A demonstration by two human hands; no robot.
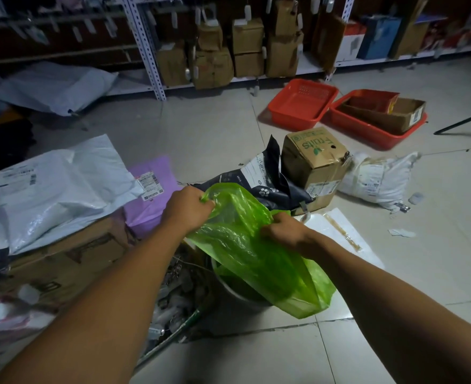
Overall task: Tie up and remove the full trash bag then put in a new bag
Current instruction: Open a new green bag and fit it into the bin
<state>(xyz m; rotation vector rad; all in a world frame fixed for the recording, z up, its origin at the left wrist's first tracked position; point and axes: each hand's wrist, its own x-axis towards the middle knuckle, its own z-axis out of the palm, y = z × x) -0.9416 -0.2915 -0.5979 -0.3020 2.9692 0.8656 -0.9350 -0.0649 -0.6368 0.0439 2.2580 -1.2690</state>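
Note:
A translucent green trash bag (252, 253) hangs spread between both hands above a small pale bin (235, 296) on the floor. My left hand (187, 209) pinches the bag's upper edge at the left. Lower and to the right, my right hand (282, 231) grips the bag's other edge. The bag's lower end droops over the bin's right side and hides most of the bin's opening. More green plastic shows inside the bin, under the held bag.
Parcels in white and purple mailers (151, 195) lie on a cardboard box (71, 261) at the left. A dark mailer, a fruit box (316, 164) and a white sack sit just beyond the bin. Two red trays (302, 102) and metal shelving with boxes stand farther back.

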